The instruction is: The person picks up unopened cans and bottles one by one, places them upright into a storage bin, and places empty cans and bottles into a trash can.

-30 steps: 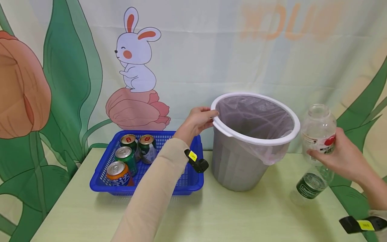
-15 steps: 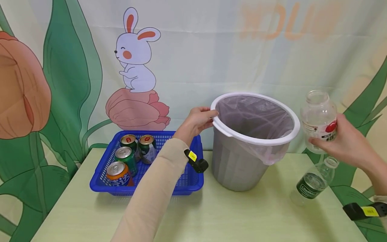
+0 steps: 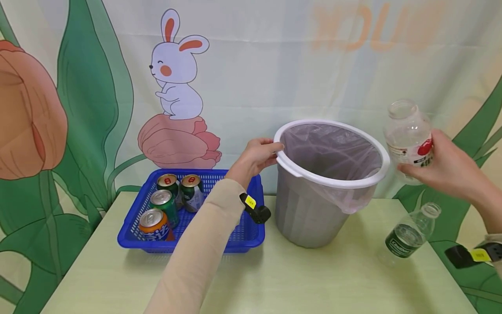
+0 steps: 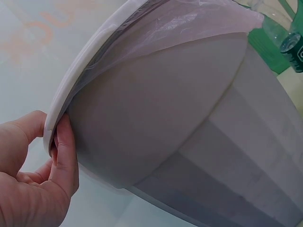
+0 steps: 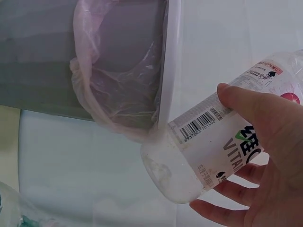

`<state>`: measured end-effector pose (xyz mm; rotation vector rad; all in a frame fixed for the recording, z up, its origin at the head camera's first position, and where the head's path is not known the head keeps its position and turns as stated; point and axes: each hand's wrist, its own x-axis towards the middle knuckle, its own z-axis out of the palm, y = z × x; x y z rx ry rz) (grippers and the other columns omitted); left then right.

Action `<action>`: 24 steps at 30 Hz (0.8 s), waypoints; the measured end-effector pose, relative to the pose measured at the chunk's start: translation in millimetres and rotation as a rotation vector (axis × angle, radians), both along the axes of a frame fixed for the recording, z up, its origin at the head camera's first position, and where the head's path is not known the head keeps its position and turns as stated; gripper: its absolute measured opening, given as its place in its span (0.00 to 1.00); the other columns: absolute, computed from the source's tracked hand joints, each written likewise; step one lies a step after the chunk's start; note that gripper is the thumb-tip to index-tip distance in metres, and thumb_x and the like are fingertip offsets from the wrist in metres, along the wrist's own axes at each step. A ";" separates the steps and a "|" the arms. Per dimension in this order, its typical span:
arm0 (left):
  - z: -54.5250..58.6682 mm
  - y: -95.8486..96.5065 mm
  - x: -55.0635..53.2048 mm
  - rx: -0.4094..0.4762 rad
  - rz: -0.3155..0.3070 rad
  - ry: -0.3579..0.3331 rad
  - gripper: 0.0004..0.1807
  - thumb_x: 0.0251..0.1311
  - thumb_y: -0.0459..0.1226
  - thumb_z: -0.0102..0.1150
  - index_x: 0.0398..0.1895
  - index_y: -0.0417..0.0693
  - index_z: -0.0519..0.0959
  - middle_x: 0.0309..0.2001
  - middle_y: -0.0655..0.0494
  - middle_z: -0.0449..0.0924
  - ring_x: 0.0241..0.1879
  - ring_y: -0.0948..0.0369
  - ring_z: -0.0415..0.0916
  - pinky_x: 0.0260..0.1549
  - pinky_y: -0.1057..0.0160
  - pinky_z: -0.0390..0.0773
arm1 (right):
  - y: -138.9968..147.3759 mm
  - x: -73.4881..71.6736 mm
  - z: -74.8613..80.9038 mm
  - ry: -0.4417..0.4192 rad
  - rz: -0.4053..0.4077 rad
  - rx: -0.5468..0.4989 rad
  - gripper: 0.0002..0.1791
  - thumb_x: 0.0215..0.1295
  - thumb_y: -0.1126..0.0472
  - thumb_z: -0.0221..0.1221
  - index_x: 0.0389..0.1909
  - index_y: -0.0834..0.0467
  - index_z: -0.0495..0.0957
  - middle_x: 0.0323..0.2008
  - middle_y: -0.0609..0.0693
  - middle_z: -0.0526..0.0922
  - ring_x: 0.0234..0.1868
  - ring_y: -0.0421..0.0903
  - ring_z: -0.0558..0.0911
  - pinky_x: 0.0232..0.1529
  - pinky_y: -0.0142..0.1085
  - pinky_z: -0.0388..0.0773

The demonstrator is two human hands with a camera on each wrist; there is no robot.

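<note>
A grey trash can (image 3: pixel 310 213) with a white rim and a thin pinkish bag inside it stands on the table, leaning slightly. My left hand (image 3: pixel 259 157) pinches the left side of its rim; the left wrist view shows the thumb outside and fingers (image 4: pixel 66 153) under the edge. Right of the can, my right hand (image 3: pixel 451 168) grips a clear, uncapped plastic bottle (image 3: pixel 409 135) around its label. The bottle is raised off the table, mouth up and tilted a little left. In the right wrist view its base (image 5: pixel 173 172) is close to the can's rim.
A second clear bottle (image 3: pixel 405 240) with a green label stands on the table's right side. At left sits a blue plastic basket (image 3: pixel 256 218) holding several drink cans (image 3: pixel 154 224), partly behind my left forearm. A printed curtain (image 3: pixel 251 65) hangs right behind the table (image 3: pixel 274 283).
My right hand has lifted the clear bottle upward and slightly left, away from the green-labelled bottle it overlapped before. The left hand and trash can have stayed put.
</note>
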<state>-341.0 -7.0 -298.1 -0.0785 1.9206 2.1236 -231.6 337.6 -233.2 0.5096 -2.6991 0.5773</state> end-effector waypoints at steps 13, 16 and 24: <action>0.9 -1.4 -0.4 0.006 0.000 -0.001 0.22 0.58 0.35 0.59 0.55 0.42 0.68 0.48 0.48 0.74 0.37 0.59 0.78 0.40 0.65 0.80 | -13.1 -11.9 17.1 0.010 0.026 0.043 0.36 0.44 0.60 0.71 0.54 0.54 0.65 0.44 0.51 0.74 0.39 0.50 0.76 0.32 0.29 0.74; 0.6 -1.2 0.5 0.009 0.004 -0.007 0.22 0.58 0.35 0.59 0.55 0.42 0.68 0.48 0.48 0.74 0.37 0.59 0.78 0.40 0.65 0.80 | -16.6 -14.4 20.9 0.020 0.058 0.044 0.34 0.44 0.60 0.71 0.53 0.52 0.66 0.43 0.47 0.75 0.38 0.43 0.75 0.32 0.23 0.72; -0.5 0.1 -0.1 0.024 0.005 -0.009 0.22 0.58 0.35 0.59 0.55 0.41 0.68 0.48 0.48 0.74 0.36 0.59 0.77 0.42 0.64 0.80 | -32.7 -19.6 27.6 0.074 0.080 0.078 0.30 0.43 0.60 0.72 0.49 0.52 0.69 0.40 0.47 0.77 0.34 0.35 0.75 0.31 0.24 0.72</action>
